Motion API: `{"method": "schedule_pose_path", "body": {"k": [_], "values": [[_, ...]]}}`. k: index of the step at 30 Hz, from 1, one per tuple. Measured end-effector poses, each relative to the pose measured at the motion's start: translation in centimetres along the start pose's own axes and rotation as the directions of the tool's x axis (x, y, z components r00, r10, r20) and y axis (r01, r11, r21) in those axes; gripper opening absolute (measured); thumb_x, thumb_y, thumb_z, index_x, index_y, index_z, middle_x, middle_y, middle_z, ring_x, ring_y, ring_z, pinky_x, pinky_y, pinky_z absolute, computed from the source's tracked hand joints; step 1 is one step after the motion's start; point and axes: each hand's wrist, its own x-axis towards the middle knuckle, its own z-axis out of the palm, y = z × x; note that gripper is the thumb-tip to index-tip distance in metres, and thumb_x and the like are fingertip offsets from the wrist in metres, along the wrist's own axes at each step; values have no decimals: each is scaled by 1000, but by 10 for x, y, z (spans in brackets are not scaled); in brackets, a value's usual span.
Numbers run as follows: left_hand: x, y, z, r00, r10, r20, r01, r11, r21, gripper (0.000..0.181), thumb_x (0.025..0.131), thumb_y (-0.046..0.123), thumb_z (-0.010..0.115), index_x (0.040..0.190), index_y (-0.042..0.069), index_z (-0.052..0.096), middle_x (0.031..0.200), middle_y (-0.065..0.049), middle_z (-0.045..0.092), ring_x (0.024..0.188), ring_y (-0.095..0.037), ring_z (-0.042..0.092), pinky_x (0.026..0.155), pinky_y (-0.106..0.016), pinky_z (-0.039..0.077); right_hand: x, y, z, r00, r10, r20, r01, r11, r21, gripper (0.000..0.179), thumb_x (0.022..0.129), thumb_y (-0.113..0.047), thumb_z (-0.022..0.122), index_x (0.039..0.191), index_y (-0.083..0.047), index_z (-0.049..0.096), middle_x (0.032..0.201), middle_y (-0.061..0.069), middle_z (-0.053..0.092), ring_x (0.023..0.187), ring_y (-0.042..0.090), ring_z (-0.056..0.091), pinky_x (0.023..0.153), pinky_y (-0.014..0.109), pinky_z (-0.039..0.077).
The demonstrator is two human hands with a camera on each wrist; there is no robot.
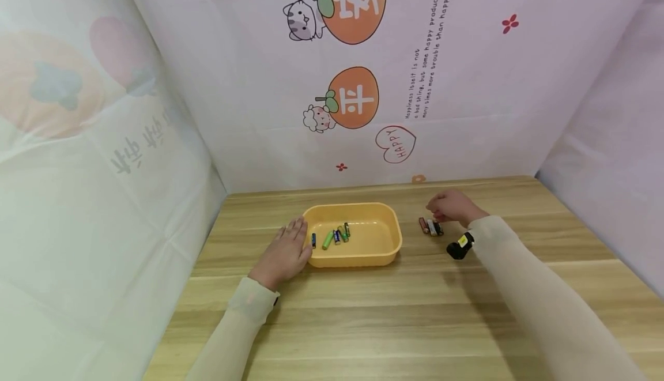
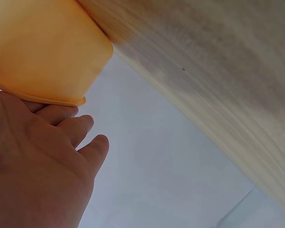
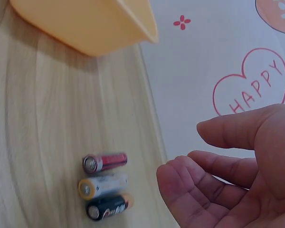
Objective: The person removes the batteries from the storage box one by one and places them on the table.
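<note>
My left hand [image 1: 282, 255] rests on the left rim of a yellow plastic basin [image 1: 363, 260], fingers stretched along the edge. In the left wrist view those fingers [image 2: 76, 128] touch the basin's rim. Several batteries, among them a green one [image 1: 328, 240] and a dark blue one [image 1: 313, 241], lie in its left half. To the right, on the table, a red battery [image 3: 104, 162], a white one with a yellow end [image 3: 102, 185] and a black one [image 3: 109, 206] lie side by side. Just beyond them hovers my right hand [image 1: 452, 206], thumb apart from the loosely bent fingers, holding nothing.
The wood-grain table [image 1: 353, 317] ends at a white printed cloth [image 1: 259, 110] hung along the back. More cloth hangs on the left [image 1: 104, 225] and right [image 1: 612, 156] sides. A black device [image 1: 459, 247] is worn at the right wrist.
</note>
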Motion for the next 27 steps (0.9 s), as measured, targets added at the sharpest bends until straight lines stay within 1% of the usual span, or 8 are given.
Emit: {"method": "schedule_pose_path", "body": {"k": [3,7,10,14,17,22,24,27], "values": [[0,-1,1,1000,-2,-5,2,1000,-7,64,105,41,23,154,0,17,160,-14,13,146,-29,11,117,-46,10,4,-6,4,1000,2,0,-2,1000,-10,38,99,-12,51,126,16,54,94,14,60,91,33,62,86,46,53],[0,-2,2,1000,7,-22,-7,1000,-13,63,106,38,28,153,-1,18,160,-15,13,146,-29,12,117,-47,12,8,-14,8,1000,1,1,-1,1000,-16,39,99,-13,51,127,15,53,100,16,60,93,32,63,86,45,54],[1,-3,2,1000,9,-18,-9,1000,-2,65,105,42,23,154,0,18,160,-14,12,146,-29,12,117,-47,12,12,-20,13,1000,7,4,-7,1000,-11,40,100,-14,51,129,13,53,106,20,60,95,32,62,85,42,54],[2,-4,1,1000,13,-15,-13,1000,3,68,104,46,17,154,-1,18,160,-14,12,146,-29,12,116,-47,12,15,-29,21,1000,20,16,-20,1000,0,41,100,-14,52,132,12,51,115,23,59,100,32,61,87,42,53],[2,-3,1,1000,16,-19,-16,1000,3,68,104,46,17,154,-1,18,160,-15,13,146,-30,14,116,-47,13,17,-34,26,999,20,26,-21,1000,14,42,99,-13,54,132,13,51,117,25,59,101,31,62,89,44,52],[2,-3,0,1000,8,-10,-8,1000,6,68,104,46,17,154,0,17,160,-14,12,146,-29,12,117,-46,12,18,-41,33,999,-15,37,15,1000,9,41,98,-12,55,130,14,52,118,26,59,100,30,63,83,38,55],[2,-2,1,1000,4,-9,-4,1000,-1,67,104,45,19,154,0,18,160,-14,12,147,-28,11,117,-45,11,17,-45,35,999,-26,42,25,1000,6,41,98,-11,54,130,14,52,118,26,59,102,33,62,82,36,55],[1,-2,1,1000,2,-12,-2,1000,-4,66,104,44,20,154,0,18,160,-13,12,147,-27,11,117,-45,11,16,-50,40,999,-21,44,20,1000,22,40,98,-10,55,130,13,52,118,26,59,105,36,60,82,35,55]]}}
